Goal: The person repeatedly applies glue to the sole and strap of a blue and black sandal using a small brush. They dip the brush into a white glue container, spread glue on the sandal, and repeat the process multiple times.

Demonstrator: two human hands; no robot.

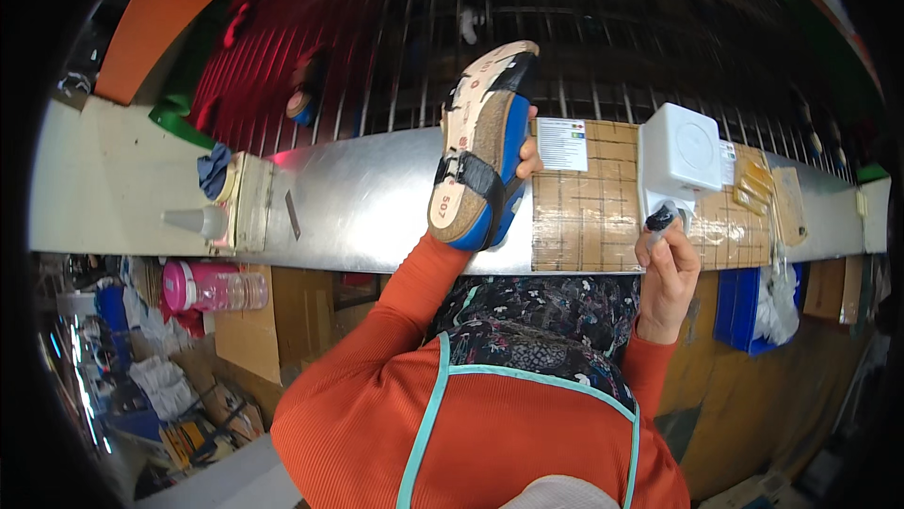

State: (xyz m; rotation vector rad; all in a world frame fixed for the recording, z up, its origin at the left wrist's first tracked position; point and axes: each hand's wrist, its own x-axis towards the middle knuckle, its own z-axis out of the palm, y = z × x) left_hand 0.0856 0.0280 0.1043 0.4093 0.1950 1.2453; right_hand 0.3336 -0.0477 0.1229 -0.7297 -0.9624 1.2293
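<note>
My left hand is mostly hidden behind a blue shoe on a last, which it holds up sole toward me; the sole is beige with a black strap across it. Only the fingertips show at the shoe's right edge. My right hand is raised beside it and grips a small dark brush, its tip just under a white box-shaped container. Both sleeves are orange.
A metal workbench runs across, with a taped cardboard mat, a white nozzle bottle at left and yellowish packets at right. A wire rack stands behind. A pink bottle lies below the bench.
</note>
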